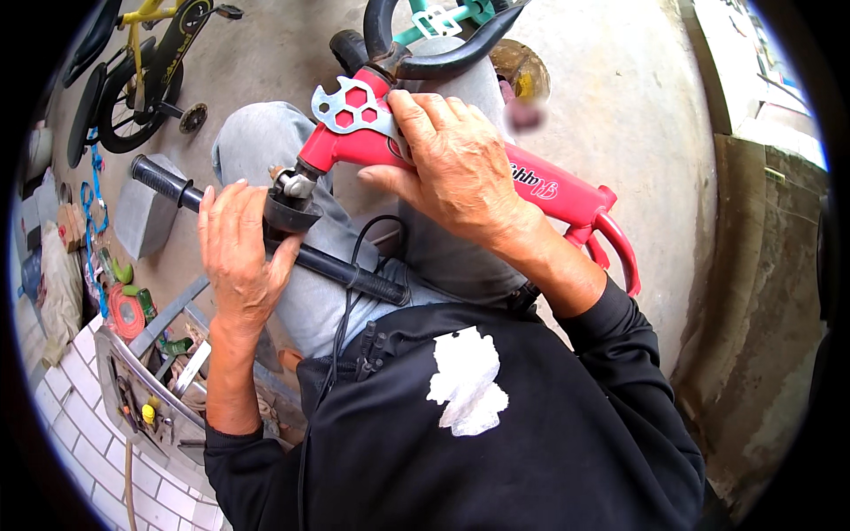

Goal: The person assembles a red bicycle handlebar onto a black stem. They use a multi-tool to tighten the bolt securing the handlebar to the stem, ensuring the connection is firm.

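A red child's bicycle frame [584, 202] lies across my lap, its head tube pointing to the lower left. My right hand [460, 164] rests on the frame near that tube. Under its fingers is a flat silver multi-hole spanner [336, 100], pressed against the red metal; the spanner's near end is hidden. My left hand [237, 252] is wrapped round the black handlebar [341, 270] at its middle, beside a dark cup-shaped cover [292, 217]. A metal stem clamp [297, 186] shows just above that cover, at the end of the head tube.
A yellow and black child's bicycle [133, 80] stands at the far left. Black curved parts and a teal frame [478, 11] lie beyond my knees. At the left are a grey block [150, 221], blue rope [87, 199] and a metal-rimmed container of tools [115, 372]. A low wall [753, 265] runs along the right.
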A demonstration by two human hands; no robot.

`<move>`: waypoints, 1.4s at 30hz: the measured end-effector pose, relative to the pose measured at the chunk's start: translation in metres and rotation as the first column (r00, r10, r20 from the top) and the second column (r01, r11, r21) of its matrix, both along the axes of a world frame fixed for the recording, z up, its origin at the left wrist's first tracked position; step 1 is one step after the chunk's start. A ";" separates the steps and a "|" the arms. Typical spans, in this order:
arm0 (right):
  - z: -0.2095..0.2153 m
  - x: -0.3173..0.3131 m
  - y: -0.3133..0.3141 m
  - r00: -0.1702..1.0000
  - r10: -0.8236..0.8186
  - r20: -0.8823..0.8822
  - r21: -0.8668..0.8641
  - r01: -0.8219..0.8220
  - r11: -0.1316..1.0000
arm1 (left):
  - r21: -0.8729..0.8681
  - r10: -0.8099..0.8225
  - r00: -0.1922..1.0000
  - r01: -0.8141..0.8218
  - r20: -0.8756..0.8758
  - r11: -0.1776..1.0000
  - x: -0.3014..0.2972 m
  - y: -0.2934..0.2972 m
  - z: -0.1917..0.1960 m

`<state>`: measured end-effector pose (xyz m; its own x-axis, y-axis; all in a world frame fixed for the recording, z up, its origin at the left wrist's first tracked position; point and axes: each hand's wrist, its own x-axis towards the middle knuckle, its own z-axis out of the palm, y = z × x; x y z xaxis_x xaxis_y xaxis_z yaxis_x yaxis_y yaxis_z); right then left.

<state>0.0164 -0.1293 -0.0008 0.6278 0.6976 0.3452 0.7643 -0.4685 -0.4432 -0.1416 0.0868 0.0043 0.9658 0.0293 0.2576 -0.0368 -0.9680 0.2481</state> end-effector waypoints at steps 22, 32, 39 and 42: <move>-0.014 -0.002 0.001 0.947 -0.246 -0.207 0.218 0.290 0.932 | -0.925 0.581 0.793 -0.339 -0.181 0.173 -0.025 0.008 -0.031; 0.003 0.003 -0.002 0.861 -0.314 -0.401 0.052 0.363 0.930 | -0.964 0.367 0.892 -0.230 -0.263 -0.133 -0.017 -0.011 -0.011; -0.002 0.008 -0.006 0.827 -0.297 -0.477 0.167 0.417 0.894 | -0.968 0.230 0.940 -0.248 -0.252 -0.044 -0.024 -0.029 0.006; 0.000 0.008 -0.004 0.810 -0.287 -0.512 0.219 0.446 0.868 | -0.972 0.152 0.963 -0.208 -0.222 -0.107 -0.034 -0.041 0.007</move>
<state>0.0242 -0.1335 -0.0006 0.9511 0.2851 0.1187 0.2412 -0.4458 -0.8620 -0.1752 0.0461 0.0108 0.8801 0.3964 -0.2615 0.1231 0.3415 0.9318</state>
